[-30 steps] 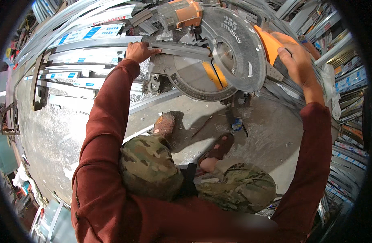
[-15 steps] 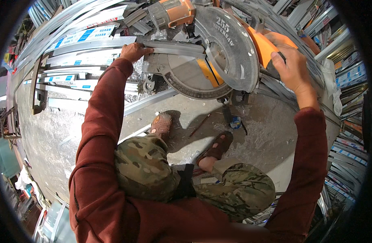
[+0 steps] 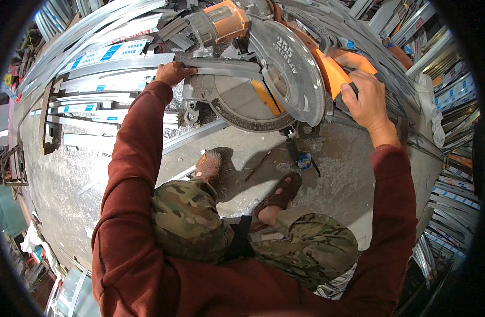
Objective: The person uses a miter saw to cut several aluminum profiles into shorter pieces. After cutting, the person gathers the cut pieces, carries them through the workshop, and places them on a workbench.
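A mitre saw with an orange and grey body stands on the floor in front of me, its round grey blade guard (image 3: 292, 74) tilted over the turntable (image 3: 234, 103). My right hand (image 3: 366, 98) is wrapped round the saw's orange handle (image 3: 335, 74). Along the saw's fence lies a silver aluminium profile (image 3: 226, 67), its right end beside the guard. My left hand (image 3: 171, 73) is closed on that profile left of the saw table, thumb pointing right along it. The guard hides much of the blade. An orange insert (image 3: 266, 98) shows in the turntable.
Long aluminium profiles (image 3: 102, 68) lie stacked at the left, with more racked at the right (image 3: 456, 203). Offcuts (image 3: 179, 37) are heaped behind the saw. My sandalled feet (image 3: 209, 166) are close to its base, near a blue tape roll (image 3: 304, 160) on the dusty floor.
My right hand and the saw's handle have shifted left and slightly nearer, and the guard has moved left with them. My left hand stays on the profile, almost unmoved.
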The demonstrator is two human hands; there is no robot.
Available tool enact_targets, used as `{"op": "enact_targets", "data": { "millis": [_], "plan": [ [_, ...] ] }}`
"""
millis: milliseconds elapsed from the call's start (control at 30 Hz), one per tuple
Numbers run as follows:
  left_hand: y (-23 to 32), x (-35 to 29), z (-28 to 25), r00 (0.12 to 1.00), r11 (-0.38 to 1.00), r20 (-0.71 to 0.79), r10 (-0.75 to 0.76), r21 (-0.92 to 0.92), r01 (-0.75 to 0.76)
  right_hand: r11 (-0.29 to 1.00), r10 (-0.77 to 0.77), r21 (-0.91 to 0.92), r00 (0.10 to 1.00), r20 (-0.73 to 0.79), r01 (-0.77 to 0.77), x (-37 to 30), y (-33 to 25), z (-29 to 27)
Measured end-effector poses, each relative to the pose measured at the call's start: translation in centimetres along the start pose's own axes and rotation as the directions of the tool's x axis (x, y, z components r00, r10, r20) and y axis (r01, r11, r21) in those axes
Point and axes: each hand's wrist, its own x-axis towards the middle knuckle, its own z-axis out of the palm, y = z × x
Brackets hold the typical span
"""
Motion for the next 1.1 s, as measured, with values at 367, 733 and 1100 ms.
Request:
{"op": "enact_targets", "data": {
  "millis": [367, 733, 1100],
  "plan": [
    [0.8, -0.4, -0.9, 0.995, 0.997, 0.084, -0.052, -0.045, 0.056, 1.0, -0.024, -0.004, 1.0, -0.018, 0.024, -2.2, 0.4, 1.7],
    [0.6, -0.3, -0.5, 0.999, 0.998, 0.03, -0.043, -0.036, 0.044, 0.999, -0.04, 0.021, 0.998, -0.051, 0.041, -2.8, 0.6, 2.3],
    [0.3, 0.2, -0.2, 0.997, 0.998, 0.066, -0.036, -0.051, 0.039, 0.999, -0.037, 0.016, 0.996, -0.079, 0.038, -3.1, 0.6, 2.7]
  ]
}}
